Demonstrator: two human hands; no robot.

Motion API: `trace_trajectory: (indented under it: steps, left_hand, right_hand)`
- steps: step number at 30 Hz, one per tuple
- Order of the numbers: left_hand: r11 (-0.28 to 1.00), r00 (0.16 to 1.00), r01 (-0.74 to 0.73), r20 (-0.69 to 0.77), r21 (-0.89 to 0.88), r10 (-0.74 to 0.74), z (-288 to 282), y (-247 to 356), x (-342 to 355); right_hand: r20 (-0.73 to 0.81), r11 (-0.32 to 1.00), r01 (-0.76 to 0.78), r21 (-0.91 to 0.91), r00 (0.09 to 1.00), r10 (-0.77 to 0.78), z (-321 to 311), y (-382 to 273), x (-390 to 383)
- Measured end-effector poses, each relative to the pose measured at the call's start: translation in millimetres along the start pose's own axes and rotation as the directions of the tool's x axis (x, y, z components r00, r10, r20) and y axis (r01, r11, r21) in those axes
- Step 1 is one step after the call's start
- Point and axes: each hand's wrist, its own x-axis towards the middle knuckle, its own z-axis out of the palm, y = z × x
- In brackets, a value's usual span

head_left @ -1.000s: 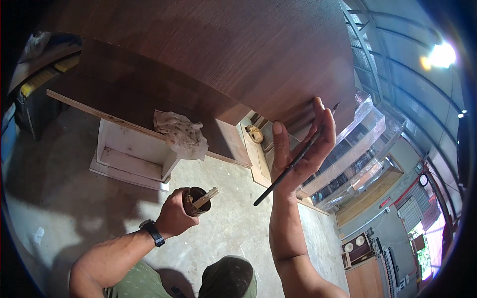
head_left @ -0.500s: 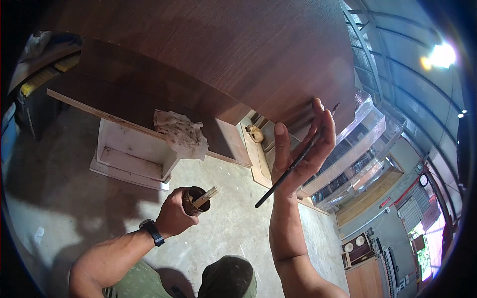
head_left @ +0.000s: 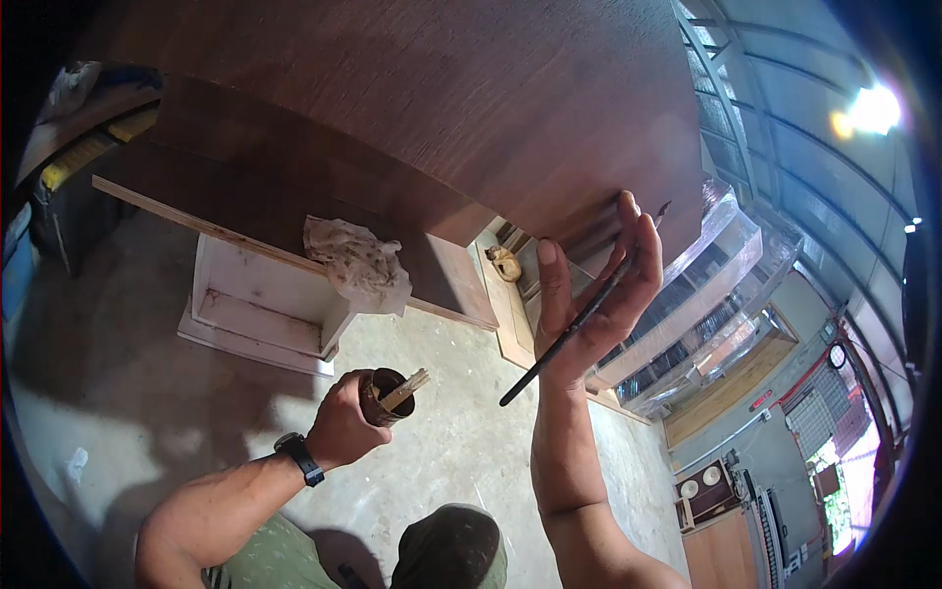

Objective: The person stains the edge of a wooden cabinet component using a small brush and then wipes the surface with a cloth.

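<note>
My left hand is wrapped round a small dark brown can, with a light wooden stick leaning out of its mouth. In my raised right hand a thin black paintbrush lies across the palm, held under the fingers. Its dark tip points up and right, its handle end down and left. My right fingertips are at the lower edge of a large brown wooden panel; whether they touch it I cannot tell.
A crumpled stained cloth hangs over the edge of a brown board. Below stands a white box-like stand. Plastic-wrapped furniture is at the right. A tan animal lies farther off on the floor.
The brush has tilted slightly in my right hand, its handle end shifting a little left and down. My left hand and the can stay where they were.
</note>
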Motion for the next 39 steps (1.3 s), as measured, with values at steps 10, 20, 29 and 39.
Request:
trace_trajectory:
  steps: [10,20,29,39]
  left_hand:
    - [0.999,0.999,-0.024,-0.043,-0.029,0.023,-0.6,5.4,0.9]
    - [0.999,0.998,-0.03,-0.051,-0.014,0.029,0.4,6.9,1.9]
    - [0.999,0.999,-0.011,-0.032,-0.043,0.01,0.6,3.1,0.8]
    - [0.966,0.975,0.207,0.108,-0.154,-0.192,-6.3,3.6,1.6]
  right_hand:
    - [-0.009,1.0,-0.013,0.021,1.0,0.013,1.6,1.7,-2.8]
    - [-0.024,1.0,-0.025,0.004,0.999,0.025,1.2,-0.1,-2.2]
    - [-0.045,0.999,0.022,0.045,0.999,-0.02,-2.2,5.9,-5.5]
    - [-0.085,0.98,0.135,0.146,0.989,-0.124,-19.5,-16.0,-48.3]
